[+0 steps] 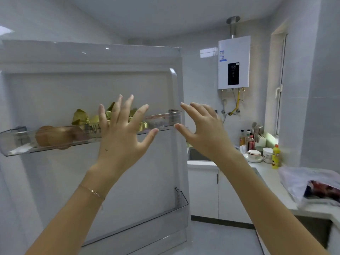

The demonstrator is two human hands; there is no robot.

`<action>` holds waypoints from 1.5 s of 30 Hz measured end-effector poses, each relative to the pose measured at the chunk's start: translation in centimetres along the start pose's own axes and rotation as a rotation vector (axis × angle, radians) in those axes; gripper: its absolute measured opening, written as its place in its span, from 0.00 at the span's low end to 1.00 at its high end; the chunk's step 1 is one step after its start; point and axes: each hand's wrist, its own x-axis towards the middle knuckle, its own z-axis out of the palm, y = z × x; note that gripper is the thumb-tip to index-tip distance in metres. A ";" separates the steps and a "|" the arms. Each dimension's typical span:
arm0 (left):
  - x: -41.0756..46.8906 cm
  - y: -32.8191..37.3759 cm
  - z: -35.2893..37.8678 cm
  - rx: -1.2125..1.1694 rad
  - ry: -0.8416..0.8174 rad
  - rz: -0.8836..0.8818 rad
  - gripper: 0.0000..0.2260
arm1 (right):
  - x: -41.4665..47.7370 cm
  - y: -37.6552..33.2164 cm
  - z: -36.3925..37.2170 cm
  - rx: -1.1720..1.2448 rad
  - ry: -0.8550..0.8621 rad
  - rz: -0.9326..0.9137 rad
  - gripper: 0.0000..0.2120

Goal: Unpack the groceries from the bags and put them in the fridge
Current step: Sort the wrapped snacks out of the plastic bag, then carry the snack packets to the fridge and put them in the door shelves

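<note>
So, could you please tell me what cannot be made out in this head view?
Fridge interior: beyond the left edge; only the open door shows.
Upper door shelf: the left hand covers its middle; the gold-wrapped items and brown round things are blurred.
Bag on the counter: cut by the right edge, blurred; contents unclear.
Bottles by the sink: labels too small.

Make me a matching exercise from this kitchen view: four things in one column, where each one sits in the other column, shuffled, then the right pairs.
Things
1 gold foil packets
2 yellow bottle
3 plastic bag
4 water heater

Places
A high on the wall
B in the upper door shelf
C on the counter, nearest the camera
D beside the stacked bowls

Pairs: 1-B, 2-D, 3-C, 4-A
</note>
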 end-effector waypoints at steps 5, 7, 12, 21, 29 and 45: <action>-0.5 5.2 3.1 -0.083 -0.022 0.151 0.30 | -4.2 3.7 -2.6 -0.148 -0.070 0.153 0.33; -0.6 8.0 4.6 -0.148 -0.051 0.193 0.30 | -6.0 5.8 -4.0 -0.200 -0.086 0.209 0.34; -0.5 16.1 9.1 -0.268 -0.090 0.299 0.31 | -10.5 12.0 -7.8 -0.306 -0.099 0.324 0.33; -3.7 33.8 19.4 -0.471 -0.331 0.327 0.32 | -21.2 25.4 -14.1 -0.462 -0.228 0.571 0.35; -5.5 46.7 26.3 -0.658 -0.469 0.380 0.34 | -28.6 34.8 -17.9 -0.524 -0.295 0.769 0.35; -2.9 63.6 45.0 -0.817 -0.642 0.602 0.35 | -33.8 54.9 -16.8 -0.670 -0.355 1.138 0.34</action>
